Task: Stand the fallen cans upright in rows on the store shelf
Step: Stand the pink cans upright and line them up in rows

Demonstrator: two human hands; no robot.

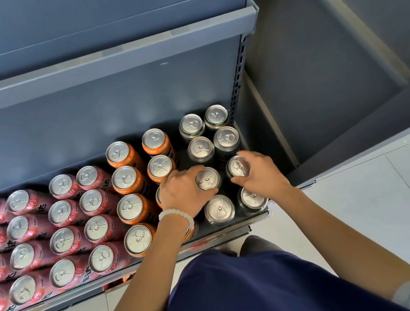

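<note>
On the bottom shelf [225, 234] stand rows of upright cans seen from above. Pink cans [59, 212] fill the left, orange cans [126, 181] the middle, dark cans [201, 148] the right. My left hand [181, 193], with a white bead bracelet on its wrist, grips a dark can [208, 179] round its top. My right hand [260, 174] grips the neighbouring dark can [238, 166] the same way. Both held cans stand upright in the third row from the back. Two more dark cans [219, 210] stand in front of them. One orange can is partly hidden under my left hand.
An empty grey shelf [106, 63] overhangs above the cans. The slotted upright post [239, 71] ends the shelf at the right, with a grey panel beyond it. Pale floor tiles [377, 210] lie at the right and below.
</note>
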